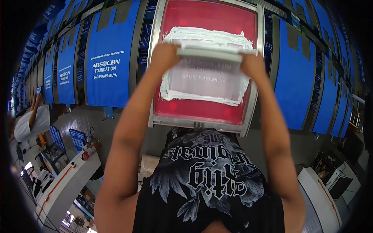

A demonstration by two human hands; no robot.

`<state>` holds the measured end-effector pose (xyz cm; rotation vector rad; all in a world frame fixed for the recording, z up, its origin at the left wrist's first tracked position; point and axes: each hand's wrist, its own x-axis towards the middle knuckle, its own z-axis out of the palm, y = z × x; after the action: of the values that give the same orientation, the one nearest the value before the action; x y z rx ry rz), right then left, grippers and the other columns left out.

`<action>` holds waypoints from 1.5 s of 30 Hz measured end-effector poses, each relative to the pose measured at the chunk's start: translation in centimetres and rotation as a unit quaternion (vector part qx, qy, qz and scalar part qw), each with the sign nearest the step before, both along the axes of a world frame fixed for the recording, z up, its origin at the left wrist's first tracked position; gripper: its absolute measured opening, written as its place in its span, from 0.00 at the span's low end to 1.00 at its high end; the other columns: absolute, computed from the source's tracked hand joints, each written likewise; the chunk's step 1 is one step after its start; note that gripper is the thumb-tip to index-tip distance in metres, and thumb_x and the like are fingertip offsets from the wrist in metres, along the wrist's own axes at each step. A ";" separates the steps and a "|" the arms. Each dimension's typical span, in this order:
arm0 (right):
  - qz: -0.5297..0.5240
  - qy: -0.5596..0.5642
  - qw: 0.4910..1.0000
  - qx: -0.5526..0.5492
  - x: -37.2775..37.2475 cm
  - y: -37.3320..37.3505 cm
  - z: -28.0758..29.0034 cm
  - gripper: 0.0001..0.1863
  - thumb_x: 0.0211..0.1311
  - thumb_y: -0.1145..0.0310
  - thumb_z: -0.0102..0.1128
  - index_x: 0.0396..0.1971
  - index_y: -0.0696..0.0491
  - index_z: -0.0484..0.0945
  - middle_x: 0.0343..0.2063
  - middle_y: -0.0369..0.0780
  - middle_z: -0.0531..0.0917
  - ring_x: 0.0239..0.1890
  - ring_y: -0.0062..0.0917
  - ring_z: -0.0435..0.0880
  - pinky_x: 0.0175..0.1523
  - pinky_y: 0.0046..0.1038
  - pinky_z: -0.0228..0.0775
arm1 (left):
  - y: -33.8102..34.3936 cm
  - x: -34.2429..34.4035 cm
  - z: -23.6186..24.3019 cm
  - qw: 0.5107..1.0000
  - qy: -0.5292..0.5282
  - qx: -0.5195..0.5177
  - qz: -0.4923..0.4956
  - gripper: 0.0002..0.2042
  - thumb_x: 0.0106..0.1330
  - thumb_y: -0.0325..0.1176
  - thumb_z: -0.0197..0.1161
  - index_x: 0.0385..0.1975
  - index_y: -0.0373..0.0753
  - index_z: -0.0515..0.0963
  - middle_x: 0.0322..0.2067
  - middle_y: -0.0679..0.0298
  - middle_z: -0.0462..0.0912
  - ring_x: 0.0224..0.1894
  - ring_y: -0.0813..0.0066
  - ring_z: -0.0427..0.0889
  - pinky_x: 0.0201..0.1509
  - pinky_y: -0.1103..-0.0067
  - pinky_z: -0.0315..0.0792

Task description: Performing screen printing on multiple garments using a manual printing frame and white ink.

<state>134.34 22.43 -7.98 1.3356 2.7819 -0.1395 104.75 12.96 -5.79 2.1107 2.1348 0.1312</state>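
A squeegee lies crosswise over a printing screen, and both my hands grip it. My left hand is closed round its left end, and my right hand round its right end. The screen has a pale metal frame and red mesh. A thick, uneven border of white ink surrounds the middle window, where white lettering shows through. Some ink is piled just beyond the squeegee. Its lower edge is blurred, so I cannot tell how firmly it presses on the mesh.
Flat blue fabric pieces with cut-out handles lie on boards in a row to the left, some printed white. Plain blue pieces continue on the right. Another person works at far left. White counters stand behind me on both sides.
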 end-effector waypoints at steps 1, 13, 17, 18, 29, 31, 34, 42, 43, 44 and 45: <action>0.019 0.012 1.000 -0.010 -0.8 3.2 1.2 0.20 0.41 0.71 0.55 0.40 0.46 0.80 0.27 0.44 0.83 0.32 0.33 0.83 0.49 0.40 0.66 | 2.7 -0.4 0.7 0.999 -0.025 0.036 0.006 0.14 0.47 0.43 0.68 0.31 0.43 0.82 0.24 0.55 0.81 0.29 0.58 0.82 0.36 0.66 0.74; -0.006 0.064 0.996 -0.054 3.0 -11.9 1.3 0.20 0.38 0.77 0.57 0.37 0.48 0.80 0.34 0.40 0.82 0.41 0.34 0.79 0.66 0.49 0.47 | -11.4 3.0 -0.8 0.996 -0.088 0.020 0.005 0.13 0.41 0.25 0.65 0.31 0.42 0.80 0.25 0.61 0.80 0.34 0.62 0.78 0.46 0.67 0.63; 0.005 0.016 1.000 -0.009 -1.1 1.9 1.4 0.20 0.42 0.71 0.54 0.41 0.45 0.80 0.29 0.42 0.83 0.37 0.33 0.82 0.51 0.42 0.62 | 2.6 -1.4 0.0 0.999 -0.012 0.024 -0.017 0.13 0.47 0.42 0.66 0.31 0.44 0.82 0.24 0.58 0.82 0.30 0.60 0.82 0.41 0.68 0.70; 0.005 -0.009 0.999 -0.036 -1.2 3.9 2.0 0.20 0.42 0.72 0.53 0.41 0.46 0.80 0.31 0.43 0.83 0.35 0.34 0.83 0.46 0.42 0.64 | 4.3 -1.4 0.9 0.999 -0.020 0.015 -0.026 0.13 0.48 0.43 0.67 0.30 0.44 0.82 0.22 0.56 0.81 0.28 0.59 0.81 0.39 0.68 0.71; -0.029 0.023 0.994 -0.105 2.6 -11.8 2.8 0.18 0.40 0.76 0.57 0.37 0.49 0.79 0.31 0.41 0.83 0.40 0.34 0.80 0.64 0.48 0.50 | -10.9 3.0 0.2 0.996 -0.087 -0.011 0.000 0.13 0.39 0.25 0.65 0.28 0.42 0.80 0.26 0.59 0.81 0.33 0.59 0.78 0.44 0.65 0.66; -0.025 0.002 0.997 -0.078 0.8 -5.3 1.8 0.19 0.42 0.74 0.56 0.39 0.47 0.79 0.30 0.42 0.83 0.38 0.33 0.81 0.62 0.48 0.53 | -4.2 0.6 -0.6 0.998 -0.051 -0.031 0.002 0.10 0.42 0.31 0.66 0.28 0.45 0.81 0.23 0.60 0.81 0.31 0.60 0.79 0.45 0.65 0.66; -0.009 -0.028 0.997 -0.076 -1.7 2.9 2.7 0.22 0.41 0.70 0.55 0.42 0.46 0.80 0.32 0.43 0.83 0.39 0.33 0.82 0.54 0.41 0.65 | 3.4 -1.1 1.1 0.999 -0.029 -0.033 0.004 0.14 0.44 0.42 0.70 0.30 0.45 0.81 0.26 0.59 0.82 0.34 0.59 0.81 0.42 0.66 0.70; 0.021 0.074 0.989 -0.129 -2.6 9.5 8.2 0.21 0.36 0.73 0.57 0.38 0.54 0.80 0.30 0.49 0.82 0.35 0.42 0.81 0.44 0.33 0.73 | -0.4 0.2 5.7 0.961 0.023 0.270 0.060 0.27 0.53 0.45 0.66 0.52 0.41 0.71 0.43 0.51 0.77 0.46 0.54 0.73 0.48 0.67 0.68; 0.024 0.076 0.989 -0.124 -2.8 10.6 7.9 0.21 0.36 0.73 0.57 0.38 0.54 0.80 0.30 0.49 0.82 0.35 0.42 0.81 0.44 0.33 0.73 | -3.8 1.6 5.6 0.973 0.021 0.212 0.094 0.27 0.56 0.44 0.63 0.55 0.40 0.68 0.46 0.52 0.75 0.48 0.54 0.72 0.49 0.67 0.68; 0.032 0.073 0.988 -0.134 -3.1 11.1 7.2 0.21 0.36 0.73 0.56 0.38 0.55 0.80 0.30 0.49 0.82 0.35 0.42 0.82 0.44 0.33 0.73 | -7.8 3.2 4.6 0.984 -0.100 0.091 0.115 0.20 0.61 0.41 0.59 0.49 0.38 0.73 0.39 0.52 0.78 0.42 0.53 0.75 0.47 0.66 0.69; 0.026 0.064 0.987 -0.145 -2.7 11.5 6.0 0.21 0.36 0.73 0.56 0.38 0.56 0.80 0.30 0.50 0.82 0.35 0.41 0.82 0.44 0.33 0.73 | -10.6 5.7 6.1 0.943 -0.241 -0.167 0.157 0.16 0.64 0.41 0.55 0.41 0.35 0.77 0.31 0.52 0.79 0.36 0.56 0.77 0.44 0.66 0.70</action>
<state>131.67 33.97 -1.93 1.2201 2.7555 -0.6236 110.46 2.37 0.28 1.3691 1.9967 0.2661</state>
